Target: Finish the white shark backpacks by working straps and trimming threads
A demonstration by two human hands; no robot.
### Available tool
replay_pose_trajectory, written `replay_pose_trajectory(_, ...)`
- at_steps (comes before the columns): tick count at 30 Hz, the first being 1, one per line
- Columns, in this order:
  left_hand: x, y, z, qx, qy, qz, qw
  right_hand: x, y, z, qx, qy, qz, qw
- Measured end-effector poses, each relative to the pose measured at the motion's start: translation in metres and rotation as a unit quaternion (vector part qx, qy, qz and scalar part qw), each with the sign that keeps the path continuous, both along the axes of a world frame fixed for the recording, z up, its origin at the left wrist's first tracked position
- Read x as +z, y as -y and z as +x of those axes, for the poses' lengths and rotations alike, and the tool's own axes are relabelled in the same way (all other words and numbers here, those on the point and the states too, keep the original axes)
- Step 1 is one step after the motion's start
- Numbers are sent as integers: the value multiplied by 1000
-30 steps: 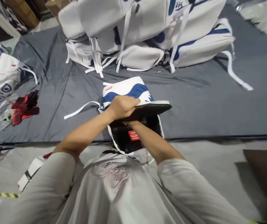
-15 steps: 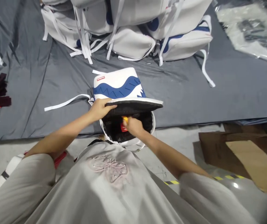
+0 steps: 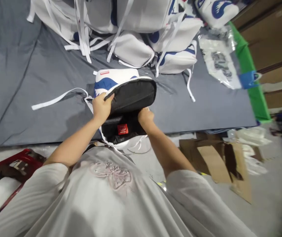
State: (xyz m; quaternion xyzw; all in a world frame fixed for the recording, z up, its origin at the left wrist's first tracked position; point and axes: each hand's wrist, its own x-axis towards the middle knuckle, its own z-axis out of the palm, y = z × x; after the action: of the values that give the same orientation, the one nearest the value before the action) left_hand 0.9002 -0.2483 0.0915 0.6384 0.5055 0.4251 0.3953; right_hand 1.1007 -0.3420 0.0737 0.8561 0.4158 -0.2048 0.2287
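Right hand [image 3: 146, 118]: shifted from mid-opening of the backpack [image 3: 125, 107] to its right side since the earlier frame; fingers curled, I cannot tell what they pinch.
Left hand [image 3: 102, 107]: I see thumb and fingers pinching the flap [image 3: 137, 92], black lining showing.
Backpack: open, frame centre, at the grey cloth's [image 3: 180, 113] lower edge.
Red label [image 3: 122, 129]: inside the opening.
White bags [image 3: 133, 49]: stacked, upper middle of frame.

Stacked bags [image 3: 143, 19] run off the top; the red label [image 3: 122, 129] in the open bag [image 3: 132, 95] is unreadable.
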Motion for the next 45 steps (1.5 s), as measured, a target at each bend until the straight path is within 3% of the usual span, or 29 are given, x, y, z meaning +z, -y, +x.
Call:
replay_pose_trajectory(3,-5,6,23,6,20,-14,1000,17,40,10,-56,-5,-76,995)
replay_pose_trajectory(6,-13,9,37,20,31,-41,998,34,85,11,-107,-116,-174,972)
replay_pose_trajectory(9,-19,9,41,22,41,-41,998,40,112,10,-136,-231,-219,938)
replay_pose_trajectory(11,-19,9,40,4,44,-23,999,40,119,12,-143,-257,-210,932)
replay_pose_trajectory(15,-14,11,36,-46,34,24,998,40,121,16,-131,-192,-148,961)
replay_pose_trajectory(19,-9,13,35,-60,30,29,997,35,121,-7,-94,-174,-50,979)
replay_pose_trajectory(23,-9,11,38,-68,27,28,997,9,101,-47,-69,-134,79,985)
replay_pose_trajectory(27,-12,10,39,-70,31,27,997,-24,77,-81,-20,-143,134,980)
replay_pose_trajectory(31,-15,13,38,-63,34,18,997,-44,69,-95,-1,-142,150,978)
replay_pose_trajectory(36,-18,14,37,-60,29,11,998,-54,67,-94,5,-130,145,981)
replay_pose_trajectory(41,-20,8,38,-55,44,12,997,-45,80,-90,13,-107,115,987)
replay_pose_trajectory(45,-20,5,39,-64,54,7,996,-33,103,-86,85,-144,68,984)
